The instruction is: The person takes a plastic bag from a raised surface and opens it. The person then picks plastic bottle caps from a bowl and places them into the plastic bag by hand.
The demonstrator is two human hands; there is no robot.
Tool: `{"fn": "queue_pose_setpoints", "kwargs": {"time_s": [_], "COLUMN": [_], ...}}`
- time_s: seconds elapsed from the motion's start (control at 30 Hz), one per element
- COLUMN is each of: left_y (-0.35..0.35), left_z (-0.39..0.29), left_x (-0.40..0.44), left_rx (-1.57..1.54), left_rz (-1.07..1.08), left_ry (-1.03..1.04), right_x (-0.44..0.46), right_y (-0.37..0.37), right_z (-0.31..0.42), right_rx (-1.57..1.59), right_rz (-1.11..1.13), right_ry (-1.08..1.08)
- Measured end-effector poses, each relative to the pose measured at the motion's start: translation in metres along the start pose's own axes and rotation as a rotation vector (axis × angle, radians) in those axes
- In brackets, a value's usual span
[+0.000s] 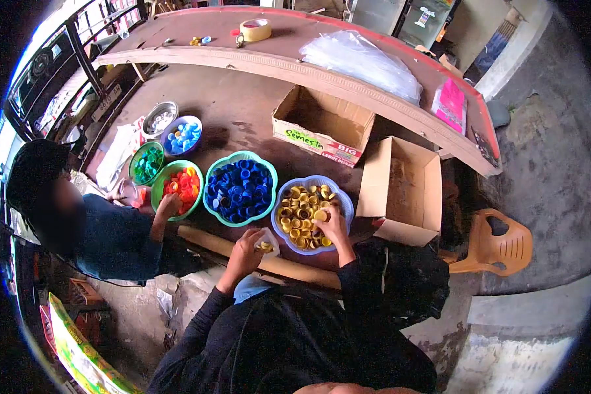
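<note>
Gold-yellow bottle caps (pixel 297 223) fill a lavender scalloped basin (pixel 345 202) in front of me. My right hand (pixel 335 226) is over the basin's right side, its fingers closed on a gold cap (pixel 321 215). Left of the basin, near the table's front edge, my left hand (pixel 245 253) grips a small clear plastic bag (pixel 270 238) with a few gold caps inside. Just beyond that hand stands a green scalloped basin (pixel 209 177) full of dark blue caps (pixel 240 186).
At left a co-worker (pixel 115 230) reaches into a green bowl of red caps (pixel 181 187). Bowls of green caps (pixel 148 163) and light blue caps (pixel 182 138) stand behind. Two open cardboard boxes (pixel 308 134) sit right. A raised shelf (pixel 177 29) holds tape (pixel 255 29) and plastic bags (pixel 361 62).
</note>
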State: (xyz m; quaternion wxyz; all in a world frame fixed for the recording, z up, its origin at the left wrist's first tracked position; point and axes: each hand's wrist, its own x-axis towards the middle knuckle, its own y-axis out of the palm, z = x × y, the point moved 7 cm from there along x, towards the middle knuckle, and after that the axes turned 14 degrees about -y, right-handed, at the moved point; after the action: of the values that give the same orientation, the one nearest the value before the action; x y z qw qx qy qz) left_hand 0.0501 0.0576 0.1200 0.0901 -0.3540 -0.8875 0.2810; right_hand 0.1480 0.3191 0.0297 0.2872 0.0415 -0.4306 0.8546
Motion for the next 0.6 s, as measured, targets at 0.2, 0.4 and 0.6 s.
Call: {"fn": "queue_pose_setpoints", "kwargs": {"time_s": [0.2, 0.4, 0.6], "left_y": [-0.002, -0.001, 0.003], "left_z": [0.000, -0.007, -0.010], "left_x": [-0.001, 0.003, 0.005], "left_rx": [0.017, 0.000, 0.024], "left_rz": [-0.004, 0.004, 0.009], "left_ry": [0.033, 0.015, 0.015], "right_x": [0.002, -0.001, 0.009], "right_y": [-0.008, -0.002, -0.013], "right_z": [0.013, -0.011, 0.010], "right_rx": [0.322, 0.119, -0.138], "right_rz": [0.027, -0.053, -0.116], "right_ry": [0.091, -0.045, -0.139]}}
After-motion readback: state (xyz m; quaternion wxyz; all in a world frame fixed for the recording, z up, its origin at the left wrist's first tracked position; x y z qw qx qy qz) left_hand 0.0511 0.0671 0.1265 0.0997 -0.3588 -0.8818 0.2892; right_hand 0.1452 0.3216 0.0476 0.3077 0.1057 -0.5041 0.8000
